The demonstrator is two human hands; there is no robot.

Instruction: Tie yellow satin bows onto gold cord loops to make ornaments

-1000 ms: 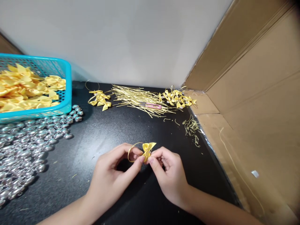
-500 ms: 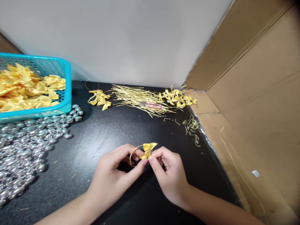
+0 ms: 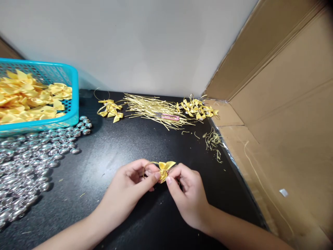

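Note:
A yellow ribbon bow (image 3: 164, 168) is held up over the front middle of the black table, with a loop of gold cord (image 3: 151, 163) curving out from its left side. My left hand (image 3: 132, 178) pinches the bow's left part between thumb and fingers, the loop running behind that thumb. On the other side, my right hand (image 3: 186, 191) has its thumb and forefinger closed at the bow's right edge. Whatever lies between the right fingertips is too small to make out.
A turquoise basket (image 3: 75, 93) of yellow bows stands at left, silver beads (image 3: 39, 166) spread before it. Along the back lie looped bows (image 3: 110, 110), gold cord pieces (image 3: 145, 106), pink-handled snips (image 3: 170, 117) and more bows (image 3: 196, 107). Cord scraps (image 3: 213, 139) lie near the cardboard (image 3: 286, 86).
My left thumb has shifted up onto the bow, and the bow has turned slightly and dropped a little. The cord loop now sits more behind my left fingers. My right hand barely moved.

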